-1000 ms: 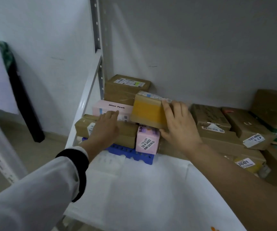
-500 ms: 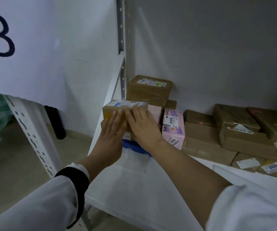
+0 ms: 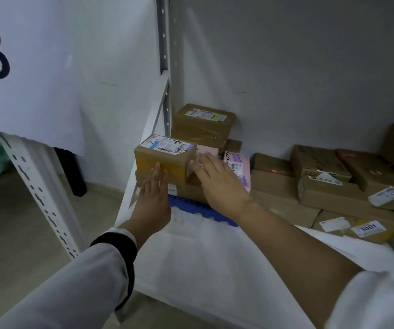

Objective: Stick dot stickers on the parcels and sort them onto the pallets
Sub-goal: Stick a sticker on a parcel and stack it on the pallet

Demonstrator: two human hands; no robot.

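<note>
A small brown parcel (image 3: 165, 160) with a white shipping label on top sits on the left end of a stack of parcels over a blue pallet (image 3: 198, 210). My left hand (image 3: 154, 198) lies flat against the parcel's front face, fingers straight. My right hand (image 3: 217, 184) reaches across with straight fingers touching the parcel's right side. A pink box (image 3: 238, 167) stands just right of my right hand. A larger brown parcel (image 3: 203, 127) sits behind at the shelf's back corner.
Several brown parcels (image 3: 321, 184) are piled along the shelf to the right, one with a yellow label reading 3001 (image 3: 369, 229). A white shelf upright (image 3: 41, 193) stands at left under a paper sign with a 3 (image 3: 25, 67). White sheeting (image 3: 203, 257) covers the shelf's front.
The small brown parcel has moved from the middle of the stack to its left end. Both hands have slid off its top, the left to its front, the right to its side.
</note>
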